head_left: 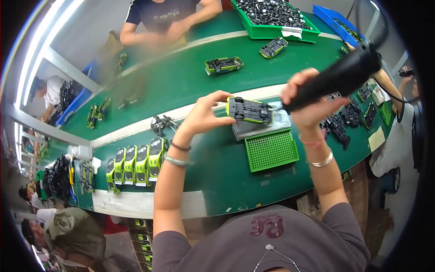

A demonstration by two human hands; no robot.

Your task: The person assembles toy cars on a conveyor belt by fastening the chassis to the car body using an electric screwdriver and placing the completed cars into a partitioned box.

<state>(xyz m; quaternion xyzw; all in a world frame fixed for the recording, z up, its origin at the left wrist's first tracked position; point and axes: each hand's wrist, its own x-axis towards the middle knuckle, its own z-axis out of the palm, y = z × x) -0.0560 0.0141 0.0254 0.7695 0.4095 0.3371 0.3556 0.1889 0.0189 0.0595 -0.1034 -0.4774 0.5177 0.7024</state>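
Just beyond the bright green perforated plastic tray (272, 150) on the green counter (213, 181), the person's left hand (206, 113) pinches one end of an upside-down toy car with a lime-green body and black plastic underside (249, 111), probably so that its underside faces the tool while the fingers stay clear. The right hand (308, 102) wraps around a thick black cylindrical power screwdriver (335, 81), slanted beyond the tray's right side, seemingly to bring its metal tip to the car's free end; contact is too small to tell. Left of the tray, lime-green toy car bodies (136, 164) stand in a neat row, likely for easy reach.
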